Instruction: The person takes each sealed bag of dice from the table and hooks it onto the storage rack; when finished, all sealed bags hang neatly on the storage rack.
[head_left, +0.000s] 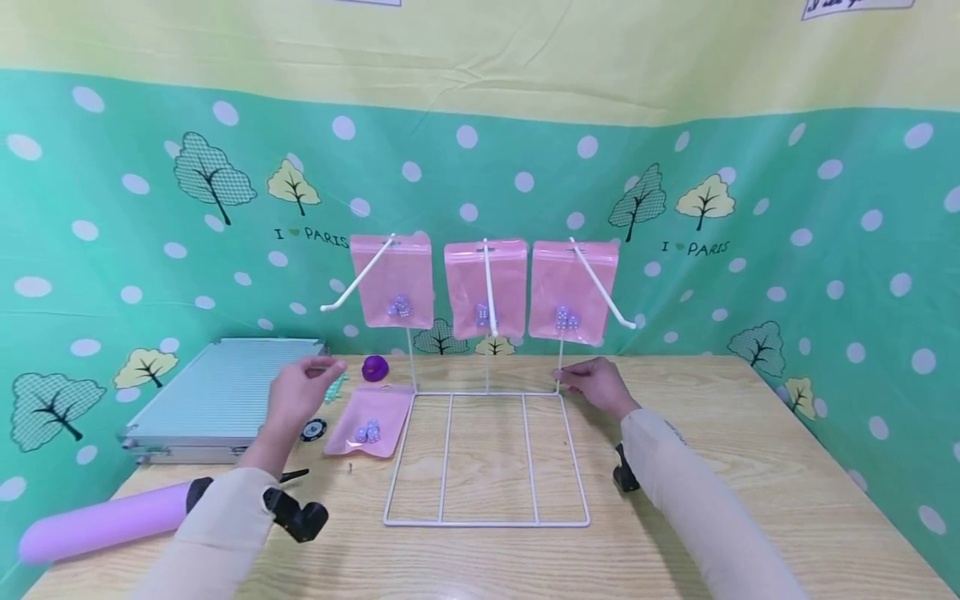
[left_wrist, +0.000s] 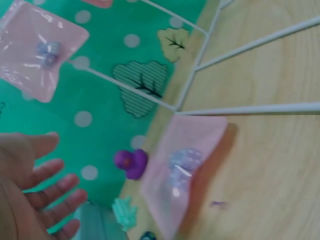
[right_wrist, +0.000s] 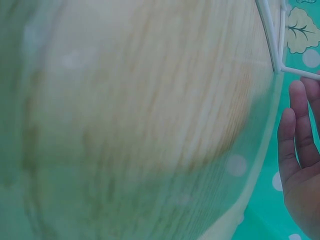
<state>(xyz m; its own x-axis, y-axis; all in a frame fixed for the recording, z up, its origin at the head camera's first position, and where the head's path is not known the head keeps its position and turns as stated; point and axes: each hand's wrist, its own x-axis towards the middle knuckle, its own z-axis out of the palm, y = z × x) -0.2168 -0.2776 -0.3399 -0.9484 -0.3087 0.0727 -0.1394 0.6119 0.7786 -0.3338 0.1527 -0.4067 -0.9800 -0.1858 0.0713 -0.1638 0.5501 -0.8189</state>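
A white wire rack (head_left: 487,524) stands on the table, with three pink zip bags hanging on its hooks: left bag (head_left: 395,275), middle bag (head_left: 506,283) and right bag (head_left: 573,283). Each holds pale purple dice. My right hand (head_left: 597,385) pinches the rack's right upright near its foot; in the right wrist view the fingertips (right_wrist: 298,95) are by the white rod, partly cut off by the frame. Above the table on the left, my left hand (head_left: 298,392) holds nothing, its fingers extended (left_wrist: 50,192). Near it a fourth pink bag (head_left: 375,408) with dice lies against the rack's left side.
Behind the left hand lies a ribbed light-blue case (head_left: 217,392). A purple rubber duck (head_left: 375,367), a small mint-green item (left_wrist: 125,213) and a poker chip (head_left: 313,430) sit near the loose bag. A purple cylinder with a black end (head_left: 105,521) lies at front left. A patterned cloth hangs behind.
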